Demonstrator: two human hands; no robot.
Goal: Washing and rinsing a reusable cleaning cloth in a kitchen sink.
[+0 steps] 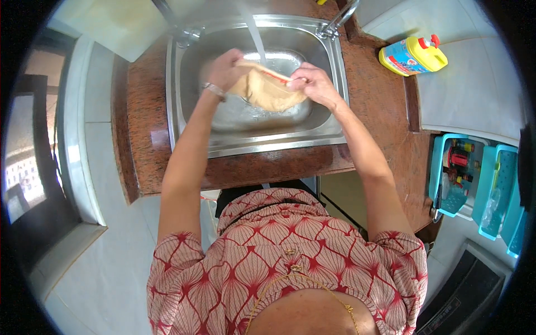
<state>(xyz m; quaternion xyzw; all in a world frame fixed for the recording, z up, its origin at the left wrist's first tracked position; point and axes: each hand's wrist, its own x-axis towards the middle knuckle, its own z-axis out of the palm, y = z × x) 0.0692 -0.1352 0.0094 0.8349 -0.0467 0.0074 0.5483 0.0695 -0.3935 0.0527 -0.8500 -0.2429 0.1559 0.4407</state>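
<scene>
A tan cloth [272,92] with a red-marked upper edge hangs between my hands over the sink. My left hand [228,69], slightly blurred, grips its left end. At the other end, my right hand [312,81] pinches the cloth's upper corner. The cloth sags in the middle. Behind it a stream of water [256,39] runs down into the stainless steel sink [259,140]. Shallow water seems to lie on the basin floor. The cloth hides part of the basin, and most of my left fingers are out of sight.
Metal taps stand at the sink's back left [190,35] and back right [331,31]. A yellow jug with a red cap [412,56] is on the reddish-brown stone counter [372,109]. Turquoise baskets [450,176] hold bottles at the right. A wall panel [113,25] juts in at upper left.
</scene>
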